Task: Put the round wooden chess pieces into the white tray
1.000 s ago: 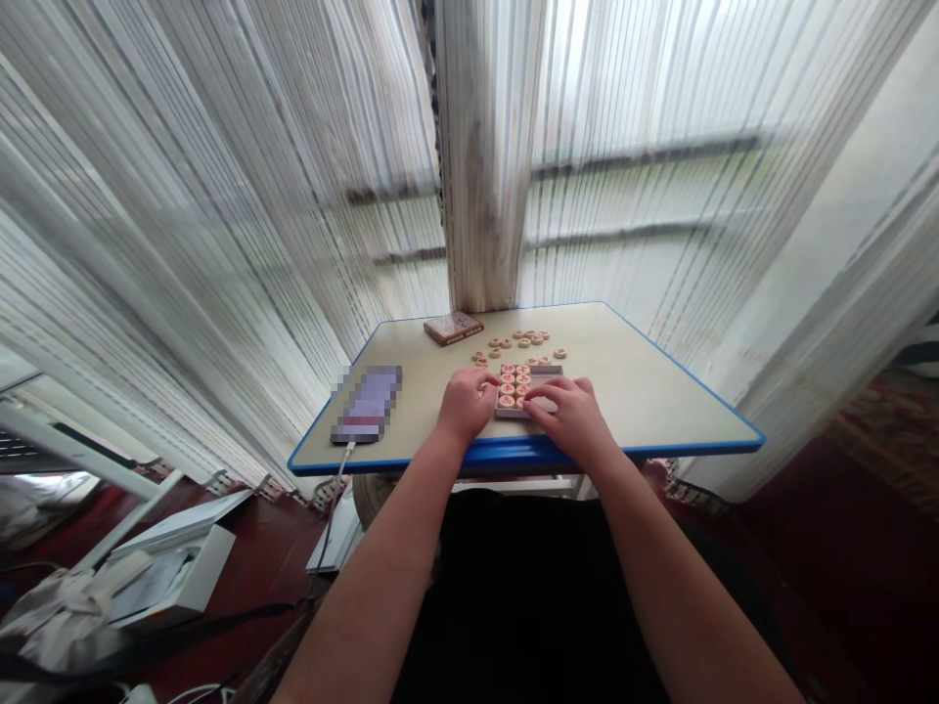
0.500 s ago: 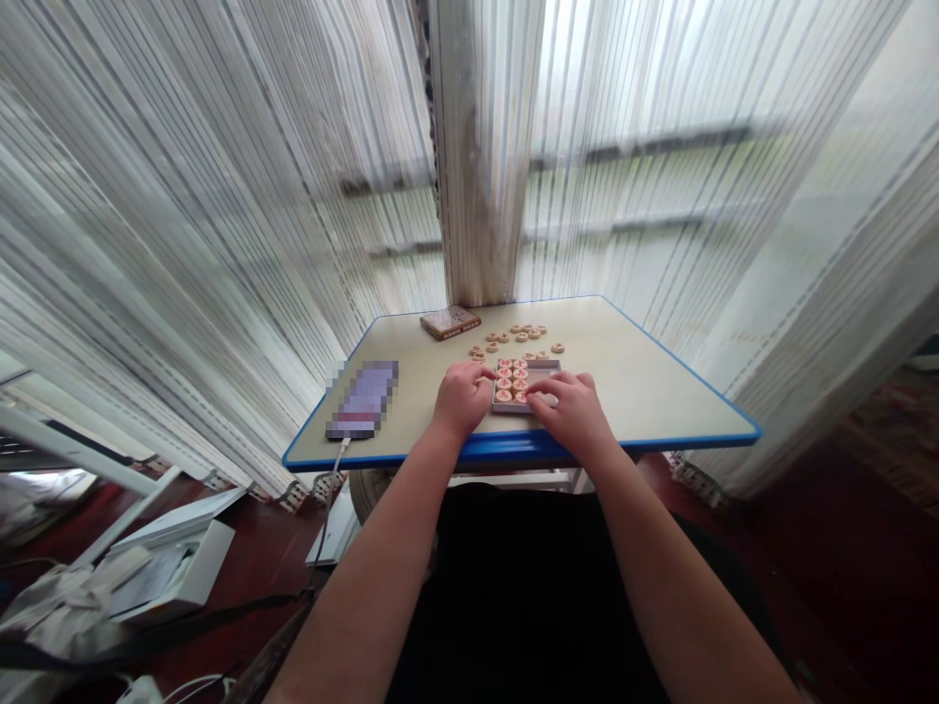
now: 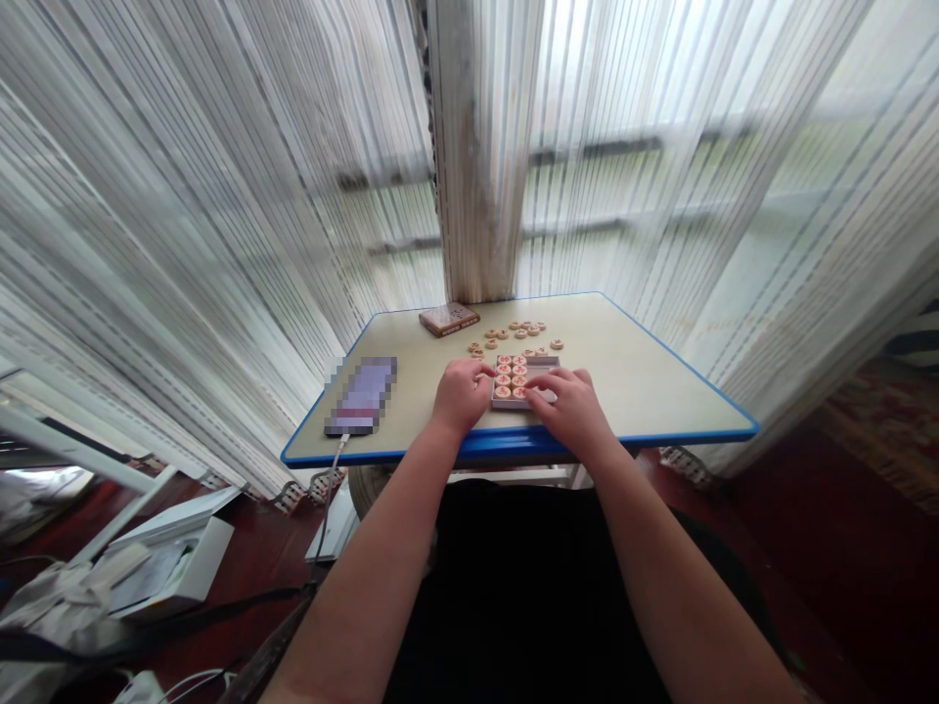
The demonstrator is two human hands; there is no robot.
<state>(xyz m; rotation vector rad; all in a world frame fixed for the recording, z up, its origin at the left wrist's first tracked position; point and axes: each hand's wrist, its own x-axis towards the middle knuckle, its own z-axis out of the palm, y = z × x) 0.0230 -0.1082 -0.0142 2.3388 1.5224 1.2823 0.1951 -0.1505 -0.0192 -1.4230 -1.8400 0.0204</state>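
Observation:
An open box (image 3: 546, 363) stands near the table's front edge, with round wooden pieces (image 3: 503, 380) bearing red characters in two columns in its left part. My left hand (image 3: 464, 393) rests at the box's left side, fingers curled towards the rim; whether it grips the box is too small to tell. Over the box's right part is my right hand (image 3: 570, 400), its thumb and finger apart, fingertips beside the front piece of the second column. Several loose pieces (image 3: 521, 333) with dark characters lie behind the box.
The light table (image 3: 660, 391) has a blue edge. A flat patterned box (image 3: 450, 319) lies at the back left. A phone (image 3: 363, 394) with a charging cable (image 3: 330, 499) is at the left. Striped curtains (image 3: 293, 147) hang behind the table.
The right fingertips have drawn slightly back from the front piece, opening a little. My left hand stays at the box's left side. The camera view has shifted slightly.

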